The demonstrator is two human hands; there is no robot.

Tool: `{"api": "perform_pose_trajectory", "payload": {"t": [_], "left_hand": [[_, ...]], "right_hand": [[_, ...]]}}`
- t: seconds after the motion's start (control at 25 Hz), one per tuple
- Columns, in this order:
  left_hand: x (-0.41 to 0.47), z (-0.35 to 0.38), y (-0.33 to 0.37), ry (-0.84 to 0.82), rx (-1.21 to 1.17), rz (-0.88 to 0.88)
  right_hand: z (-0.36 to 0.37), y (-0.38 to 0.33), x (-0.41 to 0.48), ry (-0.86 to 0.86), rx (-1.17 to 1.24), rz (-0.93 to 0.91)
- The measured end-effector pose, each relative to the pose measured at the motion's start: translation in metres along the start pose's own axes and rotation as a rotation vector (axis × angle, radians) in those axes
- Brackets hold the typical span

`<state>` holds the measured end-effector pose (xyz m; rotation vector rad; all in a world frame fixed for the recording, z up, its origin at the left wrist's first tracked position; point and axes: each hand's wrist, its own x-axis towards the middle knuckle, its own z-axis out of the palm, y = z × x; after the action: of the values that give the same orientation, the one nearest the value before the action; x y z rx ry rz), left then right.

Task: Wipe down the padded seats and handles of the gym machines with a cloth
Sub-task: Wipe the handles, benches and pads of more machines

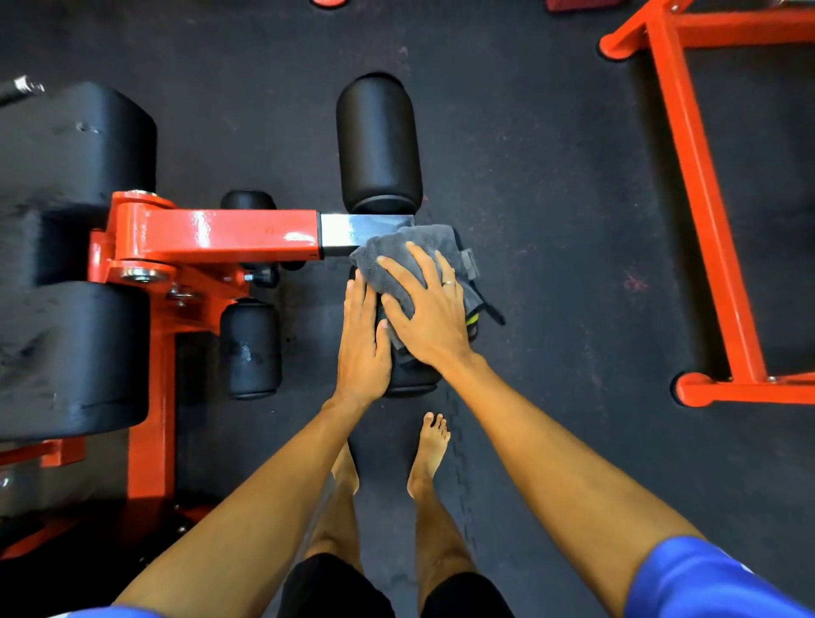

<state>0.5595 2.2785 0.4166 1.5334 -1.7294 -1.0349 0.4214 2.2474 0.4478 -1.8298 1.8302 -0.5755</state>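
Right grip [434, 317], fingers flat, presses the grey cloth [410, 247] onto the roller pad [412, 381] beneath, left grip [361, 348] flat alongside; the far roller pad [378, 141] beyond probably awaits wiping.

A gym: orange machine frame [211, 236], black roller pads [379, 141], rubber floor [551, 176]

The dark grey rubber floor [551, 176] has tiny red specks in it, and a wiggly join line [461, 463], like puzzle pieces, runs down it near the bottom middle. On the right side of the floor stands a big bright orange metal frame [701, 189] made of straight bars, with one round orange foot [617, 44] near the top and another round orange foot [694, 390] lower down. At the top edge of the floor sit a small red round thing [328, 2] and a dark red thing [582, 3], both cut off.
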Motion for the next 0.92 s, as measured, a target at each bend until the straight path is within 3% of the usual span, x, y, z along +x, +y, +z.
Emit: {"api": "perform_pose_trajectory", "payload": {"t": [0.04, 0.16, 0.24, 0.4, 0.56, 0.72, 0.8, 0.92], "left_hand": [[0.001, 0.000, 0.001, -0.005, -0.012, -0.003], [-0.001, -0.001, 0.004, -0.004, -0.014, -0.048], [0.000, -0.002, 0.005, -0.001, -0.017, -0.048], [-0.001, -0.003, 0.004, -0.009, -0.030, -0.038], [0.000, -0.007, 0.004, -0.040, -0.117, -0.126], [0.002, -0.008, -0.003, -0.042, -0.174, -0.086], [0.000, -0.003, -0.003, -0.002, -0.211, -0.155], [0.000, 0.000, 0.000, 0.030, -0.268, -0.237]], "right_hand": [[-0.002, 0.004, 0.007, -0.025, 0.028, 0.002], [-0.006, 0.002, 0.028, -0.044, 0.383, 0.409], [-0.006, -0.004, 0.025, -0.026, 0.391, 0.499], [0.004, -0.007, -0.051, 0.031, 0.226, 0.279], [0.012, -0.017, -0.116, -0.016, 0.242, 0.349], [0.004, -0.016, -0.021, 0.033, 0.180, 0.268], [-0.002, -0.010, 0.028, 0.034, 0.153, 0.248], [0.002, -0.012, 0.011, 0.021, 0.149, 0.212]]}}
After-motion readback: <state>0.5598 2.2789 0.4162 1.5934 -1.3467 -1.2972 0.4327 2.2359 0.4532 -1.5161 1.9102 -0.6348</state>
